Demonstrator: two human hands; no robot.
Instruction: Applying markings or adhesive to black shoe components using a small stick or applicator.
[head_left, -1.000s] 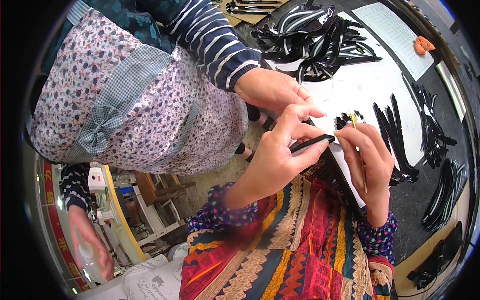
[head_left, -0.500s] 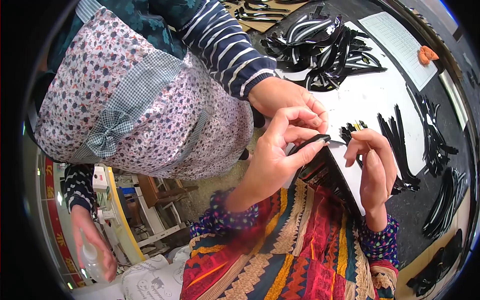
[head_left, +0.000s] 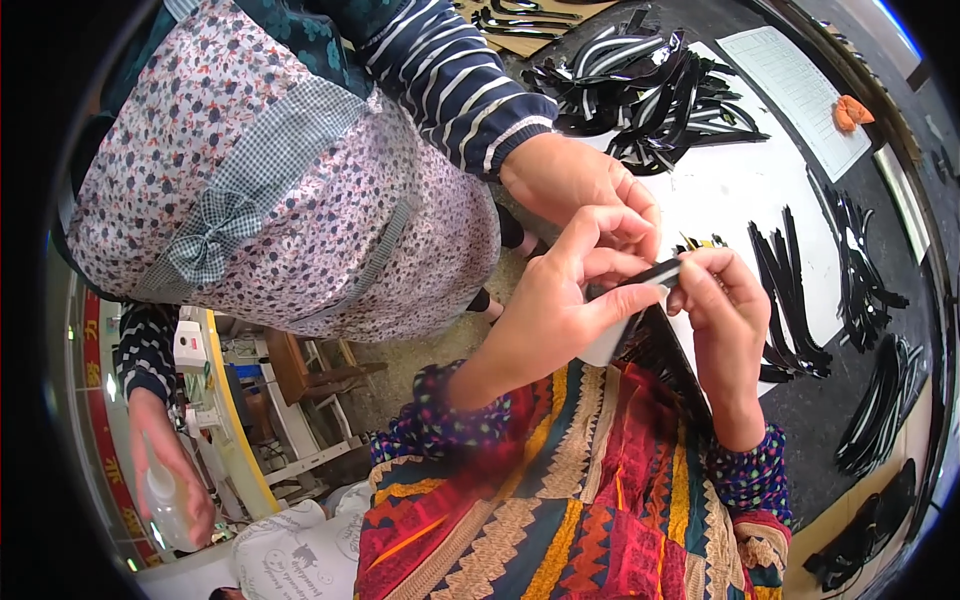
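A short black strip with a pale stripe (head_left: 660, 272) is pinched between the thumb and fingers of my left hand (head_left: 560, 310). My right hand (head_left: 728, 325) closes its thumb and fingertips on the strip's right end. Just beyond my left hand, a co-worker's hand (head_left: 580, 180) in a striped sleeve reaches in, its fingertips close to mine. Whether that hand touches the strip is hidden behind my fingers. Below my hands, by the table edge, a dark part with a long straight edge (head_left: 680, 365) shows in part.
Black strips with pale stripes lie in a heap (head_left: 660, 95) on white paper. More bundles sit at the right (head_left: 785, 290), (head_left: 870, 410). A printed sheet (head_left: 790, 90) bears an orange lump (head_left: 852, 113). The co-worker's other hand (head_left: 165, 450) holds a clear squeeze bottle (head_left: 168, 505).
My right hand has moved left and closed on the strip's end, where its fingers were apart before. The strip has turned and now shows its pale stripe.
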